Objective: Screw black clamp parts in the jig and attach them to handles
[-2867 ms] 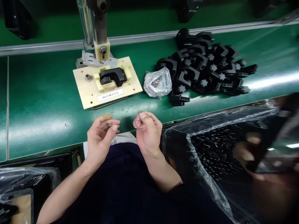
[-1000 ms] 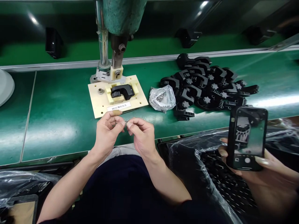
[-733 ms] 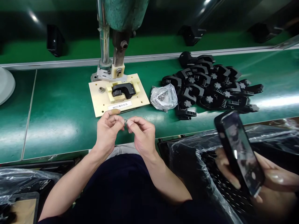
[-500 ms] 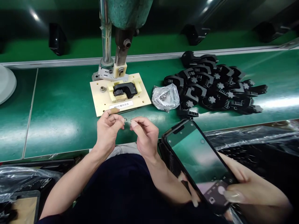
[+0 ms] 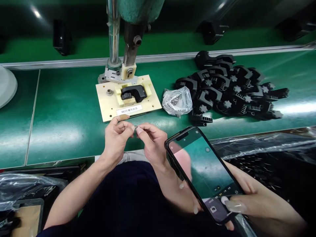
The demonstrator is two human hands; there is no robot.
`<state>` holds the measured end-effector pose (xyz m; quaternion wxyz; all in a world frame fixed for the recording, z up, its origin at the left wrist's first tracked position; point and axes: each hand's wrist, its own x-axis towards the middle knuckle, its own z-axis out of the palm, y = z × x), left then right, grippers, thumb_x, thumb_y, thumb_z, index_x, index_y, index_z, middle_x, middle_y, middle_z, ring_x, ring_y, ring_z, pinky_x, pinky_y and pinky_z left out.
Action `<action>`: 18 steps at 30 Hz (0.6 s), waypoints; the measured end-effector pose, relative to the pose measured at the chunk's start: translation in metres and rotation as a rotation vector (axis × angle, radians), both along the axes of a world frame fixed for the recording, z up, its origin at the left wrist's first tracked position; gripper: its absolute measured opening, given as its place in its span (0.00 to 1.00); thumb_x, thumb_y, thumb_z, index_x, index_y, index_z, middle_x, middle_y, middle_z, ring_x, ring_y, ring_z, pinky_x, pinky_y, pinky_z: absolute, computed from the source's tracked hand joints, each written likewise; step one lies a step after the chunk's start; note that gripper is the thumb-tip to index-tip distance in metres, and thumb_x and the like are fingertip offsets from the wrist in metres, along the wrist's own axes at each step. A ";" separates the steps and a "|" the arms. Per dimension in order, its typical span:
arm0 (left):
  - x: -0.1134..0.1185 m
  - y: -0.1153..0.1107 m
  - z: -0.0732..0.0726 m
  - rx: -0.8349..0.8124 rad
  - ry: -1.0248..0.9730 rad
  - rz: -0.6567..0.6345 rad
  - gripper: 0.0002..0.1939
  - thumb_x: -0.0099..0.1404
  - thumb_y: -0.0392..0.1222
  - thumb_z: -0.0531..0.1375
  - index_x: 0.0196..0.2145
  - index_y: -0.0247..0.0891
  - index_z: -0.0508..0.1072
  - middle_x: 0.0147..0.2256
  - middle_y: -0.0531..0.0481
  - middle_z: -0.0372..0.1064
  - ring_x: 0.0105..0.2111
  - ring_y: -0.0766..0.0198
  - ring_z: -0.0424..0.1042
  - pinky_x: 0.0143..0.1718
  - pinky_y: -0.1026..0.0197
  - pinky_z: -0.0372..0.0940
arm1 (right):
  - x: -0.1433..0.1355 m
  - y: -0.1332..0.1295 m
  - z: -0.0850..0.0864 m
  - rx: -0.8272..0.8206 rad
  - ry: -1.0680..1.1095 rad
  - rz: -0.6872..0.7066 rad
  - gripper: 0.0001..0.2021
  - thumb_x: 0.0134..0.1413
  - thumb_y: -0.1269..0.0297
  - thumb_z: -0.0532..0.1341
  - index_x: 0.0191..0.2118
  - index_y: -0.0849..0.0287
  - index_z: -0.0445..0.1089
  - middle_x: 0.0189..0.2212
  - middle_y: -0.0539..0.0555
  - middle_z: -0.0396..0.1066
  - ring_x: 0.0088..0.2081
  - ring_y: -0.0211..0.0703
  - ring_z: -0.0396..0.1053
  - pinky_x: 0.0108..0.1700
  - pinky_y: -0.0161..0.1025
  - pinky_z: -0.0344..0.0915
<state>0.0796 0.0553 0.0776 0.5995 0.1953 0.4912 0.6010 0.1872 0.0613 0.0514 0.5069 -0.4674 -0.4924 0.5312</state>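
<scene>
Just in front of the cream fixture plate point(image 5: 106, 113), my left hand point(image 5: 118, 133) and my right hand point(image 5: 153, 138) are both closed in a pinch, their fingertips nearly meeting. Between them shows a tiny dark metal piece point(image 5: 135, 127), too small to name. The left fingers pinch it; what sits in the right pinch is mostly hidden. A curved black plastic part point(image 5: 134, 92) lies in the pale nest of the plate, under the press ram point(image 5: 129, 57). Right of the plate stands an open clear plastic bag point(image 5: 177, 101) of small shiny metal pieces.
A heap of black plastic parts point(image 5: 227, 90) with star-shaped knobs covers the bench's right side. Another person's hand point(image 5: 254, 204) holds a phone point(image 5: 202, 171) close to my right forearm. A white round object point(image 5: 7, 86) is at the far left.
My hands have come closer together, so the gap between the fingertips has almost closed. The other person's phone has shifted slightly left. The view has moved a little.
</scene>
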 end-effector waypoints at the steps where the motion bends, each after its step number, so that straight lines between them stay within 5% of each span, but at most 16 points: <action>1: 0.000 0.000 0.001 -0.011 -0.011 -0.003 0.21 0.47 0.33 0.65 0.39 0.36 0.65 0.21 0.59 0.67 0.20 0.72 0.63 0.27 0.65 0.60 | 0.000 0.000 0.000 -0.005 0.011 -0.010 0.03 0.51 0.65 0.63 0.29 0.57 0.73 0.26 0.47 0.70 0.27 0.34 0.66 0.35 0.34 0.66; 12: 0.003 -0.001 -0.001 -0.005 -0.018 -0.025 0.20 0.48 0.34 0.65 0.39 0.36 0.66 0.21 0.58 0.66 0.21 0.71 0.63 0.27 0.65 0.61 | -0.002 0.000 0.002 0.055 -0.032 -0.034 0.04 0.51 0.67 0.61 0.27 0.57 0.71 0.24 0.48 0.69 0.26 0.34 0.64 0.32 0.35 0.65; 18: -0.012 -0.009 -0.020 0.383 0.629 0.135 0.12 0.48 0.32 0.67 0.31 0.41 0.72 0.26 0.50 0.71 0.28 0.62 0.70 0.33 0.57 0.68 | 0.001 -0.003 -0.009 0.426 -0.249 -0.154 0.09 0.48 0.72 0.62 0.22 0.56 0.63 0.20 0.47 0.63 0.24 0.35 0.61 0.30 0.38 0.63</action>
